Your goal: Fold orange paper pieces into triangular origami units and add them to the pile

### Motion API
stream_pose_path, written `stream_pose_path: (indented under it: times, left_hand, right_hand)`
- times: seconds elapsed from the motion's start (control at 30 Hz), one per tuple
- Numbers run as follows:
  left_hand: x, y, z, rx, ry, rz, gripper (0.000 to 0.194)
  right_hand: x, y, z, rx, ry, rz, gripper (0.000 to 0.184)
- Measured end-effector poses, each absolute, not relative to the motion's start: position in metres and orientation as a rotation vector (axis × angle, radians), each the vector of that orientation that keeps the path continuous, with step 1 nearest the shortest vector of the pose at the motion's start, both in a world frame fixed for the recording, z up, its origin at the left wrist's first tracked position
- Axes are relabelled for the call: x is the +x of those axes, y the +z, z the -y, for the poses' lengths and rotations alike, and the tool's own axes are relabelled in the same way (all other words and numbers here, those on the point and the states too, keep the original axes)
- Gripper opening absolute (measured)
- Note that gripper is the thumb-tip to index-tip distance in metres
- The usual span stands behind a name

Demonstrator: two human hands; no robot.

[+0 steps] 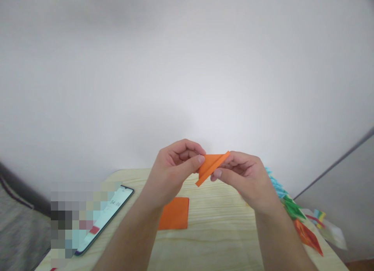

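Both my hands hold a folded orange paper piece [210, 165] in the air above a light wooden table [216, 224]. My left hand [172, 169] pinches its left end between thumb and fingers. On the right, my right hand [244, 173] pinches the other end, fingers curled closed. The paper is a narrow triangle shape, tilted up toward the right.
A flat square stack of orange paper [174, 213] lies on the table under my left wrist. A phone [108, 216] with a lit screen lies at the left. Folded blue, green and orange paper pieces [295, 212] sit along the right edge. A white wall stands behind.
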State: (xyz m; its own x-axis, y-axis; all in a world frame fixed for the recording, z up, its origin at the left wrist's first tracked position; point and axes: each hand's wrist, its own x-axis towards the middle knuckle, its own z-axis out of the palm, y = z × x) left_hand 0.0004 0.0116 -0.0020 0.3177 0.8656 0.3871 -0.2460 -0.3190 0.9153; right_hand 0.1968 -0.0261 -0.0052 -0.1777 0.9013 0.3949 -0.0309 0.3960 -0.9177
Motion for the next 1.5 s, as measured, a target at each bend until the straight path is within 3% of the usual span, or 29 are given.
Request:
stream_pose_path:
  times: [0.43,0.8,1.13,1.5]
  left_hand:
    - [-0.002,0.001,-0.011,1.461,1.294,-0.581,0.008]
    - [-0.002,0.0,-0.014,1.478,1.265,-0.575,0.008]
    - [0.003,0.003,-0.001,1.575,1.398,-0.637,0.007]
    - [0.003,-0.001,-0.003,1.553,1.345,-0.316,0.015]
  right_hand:
    - [0.186,-0.007,0.026,-0.693,1.142,1.453,0.013]
    - [0.185,-0.005,0.026,-0.682,1.083,1.455,0.004]
    - [0.185,-0.008,0.023,-0.789,1.041,1.404,0.01]
    - [0.191,-0.013,0.019,-0.517,1.318,1.365,0.013]
